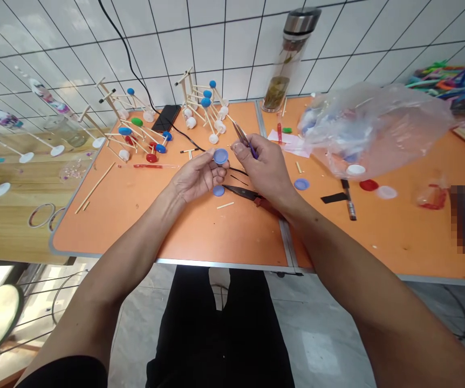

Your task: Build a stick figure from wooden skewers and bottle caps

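Pinched in the fingers of my left hand (198,178) is a blue bottle cap (220,156), its hollow side towards me. My right hand (267,167) is closed around small scissors (239,132) with a purple handle, their blades pointing up and left, apart from the cap. Below the hands, a second blue cap (218,191) lies on the orange table (200,231). Beside it rests a dark-bladed cutting tool with red handles (243,192), partly hidden under my right wrist. A short stick piece (225,205) lies in front.
Stick-and-cap models (206,102) stand at the back, with another group (135,129) to the left. A black phone (166,118), a glass tea bottle (279,81) and a plastic bag (370,118) stand or lie behind. A marker (350,202) and loose caps (369,185) are at right.
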### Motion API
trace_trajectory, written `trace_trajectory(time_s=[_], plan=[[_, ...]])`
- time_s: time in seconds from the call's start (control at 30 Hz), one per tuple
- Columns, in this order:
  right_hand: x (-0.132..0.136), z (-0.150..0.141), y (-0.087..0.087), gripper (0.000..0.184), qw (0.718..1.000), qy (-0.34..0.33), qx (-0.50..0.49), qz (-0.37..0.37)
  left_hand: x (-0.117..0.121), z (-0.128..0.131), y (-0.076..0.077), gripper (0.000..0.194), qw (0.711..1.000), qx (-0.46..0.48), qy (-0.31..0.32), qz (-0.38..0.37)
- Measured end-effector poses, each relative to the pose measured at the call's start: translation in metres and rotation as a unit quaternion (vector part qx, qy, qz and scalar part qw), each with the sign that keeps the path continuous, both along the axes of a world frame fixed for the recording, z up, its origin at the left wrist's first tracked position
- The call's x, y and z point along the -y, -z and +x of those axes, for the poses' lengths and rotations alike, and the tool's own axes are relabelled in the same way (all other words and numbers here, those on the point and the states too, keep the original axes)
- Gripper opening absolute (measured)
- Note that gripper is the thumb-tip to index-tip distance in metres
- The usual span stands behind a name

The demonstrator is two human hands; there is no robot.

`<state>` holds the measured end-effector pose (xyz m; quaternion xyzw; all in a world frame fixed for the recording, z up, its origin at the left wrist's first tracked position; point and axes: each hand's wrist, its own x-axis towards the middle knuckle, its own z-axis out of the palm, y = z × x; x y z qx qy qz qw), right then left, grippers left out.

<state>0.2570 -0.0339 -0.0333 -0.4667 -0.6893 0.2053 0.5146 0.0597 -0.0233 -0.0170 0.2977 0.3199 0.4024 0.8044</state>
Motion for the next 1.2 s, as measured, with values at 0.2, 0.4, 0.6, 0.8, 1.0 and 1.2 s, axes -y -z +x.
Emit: trace_trajectory(time_s=[0.2, 0.4, 0.6, 0.8, 1.0, 1.2], plan=[[0.003, -0.002, -0.001, 0.066, 0.999, -0.037, -0.014, -0.021, 0.000, 0.002, 0.003, 0.034, 1.000, 0.000, 0.009, -0.014], [0.005, -0.002, -0.003, 0.057, 0.998, -0.047, -0.017, -0.027, 0.002, 0.004, 0.002, 0.036, 1.000, -0.004, 0.013, -0.009], [0.002, -0.002, 0.001, 0.041, 0.998, -0.044, -0.019, -0.028, 0.002, 0.004, 0.000, 0.029, 1.000, -0.014, -0.008, 0.011], [0.004, -0.005, 0.001, 0.023, 0.999, -0.022, -0.005, -0.043, 0.002, 0.005, 0.001, 0.024, 0.999, 0.002, -0.052, 0.011], [0.010, -0.010, -0.004, 0.020, 0.997, -0.053, -0.022, -0.048, 0.000, 0.003, 0.007, 0.013, 0.996, 0.026, -0.080, 0.018], [0.010, -0.011, 0.000, 0.030, 0.998, -0.034, -0.032, -0.038, -0.001, 0.003, 0.010, 0.018, 0.996, 0.028, -0.076, 0.039]])
